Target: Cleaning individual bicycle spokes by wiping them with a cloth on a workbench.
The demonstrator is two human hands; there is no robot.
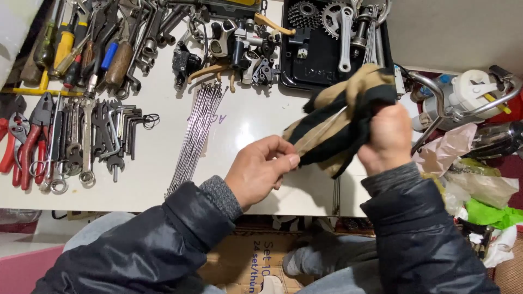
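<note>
Red-handled pliers and a row of wrenches lie at the far left of the white counter. A bundle of thin metal spokes rests beside them. The left hand pinches one end of a tan and black cloth between thumb and fingers. The right hand is clenched around the cloth's bunched upper part, holding it above the counter's near edge. Behind, a black tray holds cogs and a crank.
</note>
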